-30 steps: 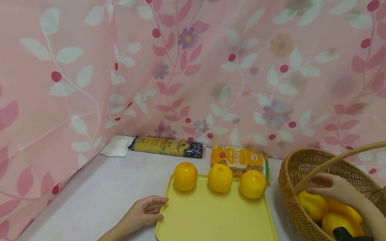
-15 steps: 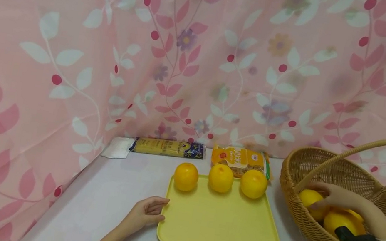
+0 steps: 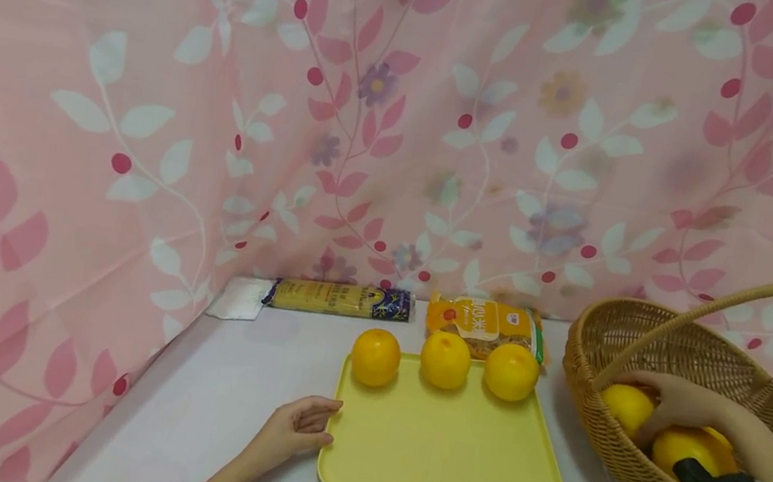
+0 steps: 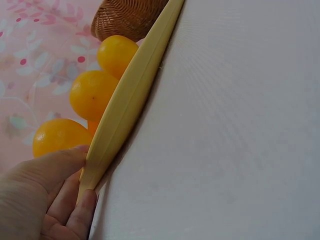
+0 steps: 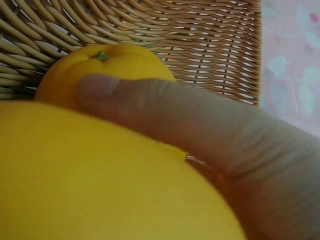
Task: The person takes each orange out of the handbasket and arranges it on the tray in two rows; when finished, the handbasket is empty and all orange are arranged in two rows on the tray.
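Note:
At the left edge of the yellow tray (image 3: 446, 461), my left hand (image 3: 291, 430) pinches the rim; in the left wrist view the thumb lies on the upper side and fingertips sit against the outside. Three oranges (image 3: 445, 360) stand in a row along the tray's back edge. My right hand (image 3: 687, 404) reaches into the wicker basket (image 3: 585, 378) and grips an orange (image 3: 626, 407) there. The right wrist view shows the thumb laid across this green-stemmed orange (image 5: 130, 57). Another yellow fruit (image 5: 90, 175) fills the foreground, and the other fingers are hidden.
Behind the tray lie an orange food packet (image 3: 487, 324) and a long yellow and blue packet (image 3: 339, 298). A white folded cloth (image 3: 239, 299) is at the back left. The basket's tall handle (image 3: 748, 305) arches above the right forearm. A pink floral curtain (image 3: 386, 148) backs the table.
My right hand has lowered from above the fruit in the basket and closed around the orange at the basket's left side. The left hand has stayed at the tray's edge.

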Action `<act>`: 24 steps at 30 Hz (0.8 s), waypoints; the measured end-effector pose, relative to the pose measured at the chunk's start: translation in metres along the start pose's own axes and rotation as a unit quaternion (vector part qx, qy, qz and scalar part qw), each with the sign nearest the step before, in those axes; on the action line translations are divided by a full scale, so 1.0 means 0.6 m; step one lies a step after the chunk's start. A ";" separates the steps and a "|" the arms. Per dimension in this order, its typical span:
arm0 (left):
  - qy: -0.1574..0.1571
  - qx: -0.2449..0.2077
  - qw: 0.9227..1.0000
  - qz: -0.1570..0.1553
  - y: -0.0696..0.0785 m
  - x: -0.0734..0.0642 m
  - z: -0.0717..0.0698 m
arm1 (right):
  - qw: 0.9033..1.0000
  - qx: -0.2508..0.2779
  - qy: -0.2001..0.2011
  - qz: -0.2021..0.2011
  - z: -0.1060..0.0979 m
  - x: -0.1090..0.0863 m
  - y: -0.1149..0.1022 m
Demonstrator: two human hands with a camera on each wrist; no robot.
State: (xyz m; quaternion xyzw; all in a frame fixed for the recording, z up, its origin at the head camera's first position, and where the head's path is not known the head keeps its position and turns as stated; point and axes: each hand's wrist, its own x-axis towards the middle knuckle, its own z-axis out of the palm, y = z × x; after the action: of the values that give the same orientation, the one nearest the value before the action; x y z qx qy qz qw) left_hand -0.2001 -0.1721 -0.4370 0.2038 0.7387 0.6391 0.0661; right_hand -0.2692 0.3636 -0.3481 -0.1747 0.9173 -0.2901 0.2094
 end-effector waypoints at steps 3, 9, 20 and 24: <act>-0.001 0.003 1.000 -0.001 0.001 0.001 0.000 | 0.999 -0.016 0.027 -0.006 0.003 0.002 0.001; -0.001 0.003 1.000 -0.005 -0.014 0.005 -0.003 | 0.999 -0.016 0.041 0.005 0.007 0.007 -0.008; -0.003 -0.001 1.000 0.016 -0.049 0.011 -0.011 | 0.998 -0.032 -0.034 0.045 0.005 0.010 -0.016; -0.003 -0.003 1.000 0.011 -0.049 0.009 -0.012 | 1.000 -0.015 -0.011 0.014 0.006 0.013 -0.014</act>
State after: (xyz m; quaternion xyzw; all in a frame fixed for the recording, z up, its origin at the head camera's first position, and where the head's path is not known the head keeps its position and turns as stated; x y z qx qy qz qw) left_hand -0.2143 -0.1798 -0.4636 0.2135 0.7346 0.6410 0.0623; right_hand -0.2723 0.3521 -0.3477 -0.1679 0.9216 -0.2711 0.2214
